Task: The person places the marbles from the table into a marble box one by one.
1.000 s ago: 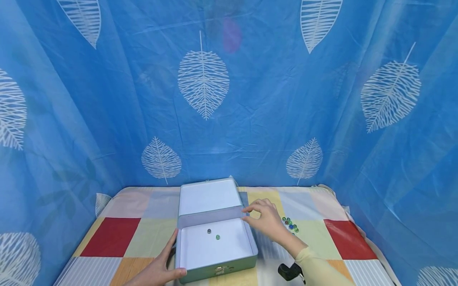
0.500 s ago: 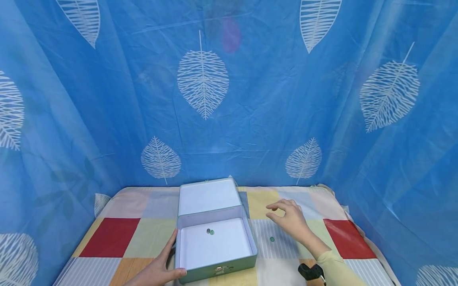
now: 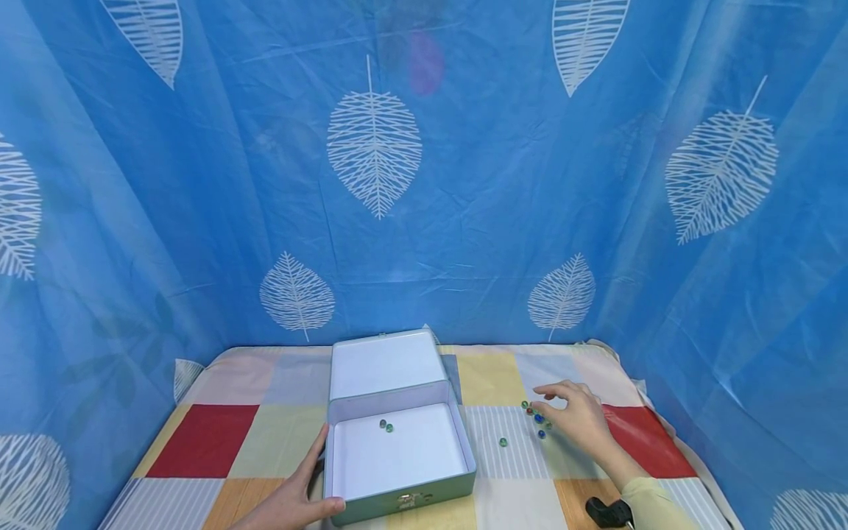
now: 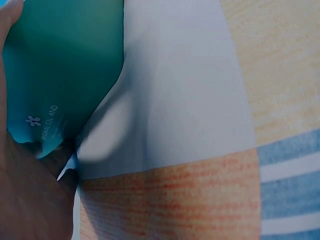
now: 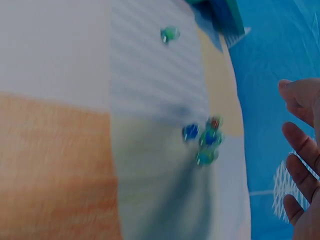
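My left hand (image 3: 298, 493) holds the front left corner of a green tin box (image 3: 404, 500), thumb on its front and fingers along its left side. The box's lid (image 3: 387, 364) is tipped back, showing a white inside. Two glass marbles, one dark (image 3: 383, 424) and one green (image 3: 389, 428), lie close together on the box floor. Over a cluster of several glass marbles (image 5: 209, 137) hovers my right hand (image 3: 583, 427), thumb and index finger apart, nothing visible between them. A single green marble (image 3: 503, 442) lies between the box and the cluster.
A patchwork cloth (image 3: 285, 434) covers the table. Blue curtains (image 3: 464, 221) with white leaf prints surround it at the back and sides. A black device (image 3: 608, 512) sits at my right wrist.
My right hand has moved right, from the box's right edge to the marble cluster. The green marble in the box has rolled up beside the dark one. My left hand stays put.
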`<state>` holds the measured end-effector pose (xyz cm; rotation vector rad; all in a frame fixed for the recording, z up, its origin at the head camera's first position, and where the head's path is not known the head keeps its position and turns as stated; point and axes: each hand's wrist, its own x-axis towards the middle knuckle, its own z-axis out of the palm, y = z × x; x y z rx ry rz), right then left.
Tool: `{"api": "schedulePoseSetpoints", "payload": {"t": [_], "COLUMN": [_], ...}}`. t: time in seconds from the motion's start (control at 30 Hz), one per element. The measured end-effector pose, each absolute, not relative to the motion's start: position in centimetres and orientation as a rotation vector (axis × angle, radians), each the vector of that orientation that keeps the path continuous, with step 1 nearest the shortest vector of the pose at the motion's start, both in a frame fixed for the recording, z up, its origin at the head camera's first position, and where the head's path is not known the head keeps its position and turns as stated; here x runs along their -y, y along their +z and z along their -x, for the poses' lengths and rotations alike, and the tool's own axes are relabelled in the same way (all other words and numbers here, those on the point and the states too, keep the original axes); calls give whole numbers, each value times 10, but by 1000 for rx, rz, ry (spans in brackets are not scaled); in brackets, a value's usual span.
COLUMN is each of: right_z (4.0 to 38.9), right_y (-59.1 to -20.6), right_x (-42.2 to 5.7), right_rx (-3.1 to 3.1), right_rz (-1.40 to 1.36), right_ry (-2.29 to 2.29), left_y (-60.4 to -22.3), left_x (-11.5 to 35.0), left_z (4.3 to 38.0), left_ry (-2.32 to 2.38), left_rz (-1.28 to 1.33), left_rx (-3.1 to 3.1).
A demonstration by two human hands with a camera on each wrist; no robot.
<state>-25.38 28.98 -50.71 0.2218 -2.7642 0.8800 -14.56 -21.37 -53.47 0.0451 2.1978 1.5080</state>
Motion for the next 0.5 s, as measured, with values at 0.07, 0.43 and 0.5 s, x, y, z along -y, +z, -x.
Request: {"api": "schedulePoseSetpoints", "payload": {"t": [0.07,0.43,0.5], "right_z": [253,249,248], "right_y": [-509,-528,-533], "right_x": [-296,-313,-315], "right_rx": [2767,2896,2901], "right_rz": [-204,-56,-54], "right_ry": [863,837,826], "left_y": [-534,-533,-533], "left_x": [214,213,213], "left_z": [145,144,145], "left_ry": [1499,1497,1490], "left_rz": [-44,-60,-63], "left_rx": [-2205,-2215,-2220]}}
